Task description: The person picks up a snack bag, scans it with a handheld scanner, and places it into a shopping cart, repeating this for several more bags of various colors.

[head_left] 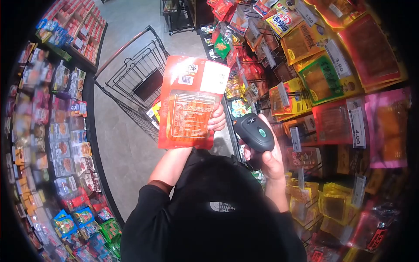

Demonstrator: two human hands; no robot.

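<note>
My left hand (217,119) grips a red snack packet (192,115) from behind, its fingers curled round the right edge. The packet's printed back faces up, with a barcode near its top, a white label at the upper right and orange contents showing low down. Most of that hand is hidden behind the packet. In my right hand (273,159) is a black handheld barcode scanner (254,133) with a green round mark on top. The scanner sits to the right of the packet, apart from it.
A wire shopping cart (131,72) stands ahead on the grey floor (118,118), with yellow packages inside. Hanging snack packets (323,78) with price tags crowd the right side. Shelves of packaged goods (65,144) line the left. A dark rack (179,17) stands farther off.
</note>
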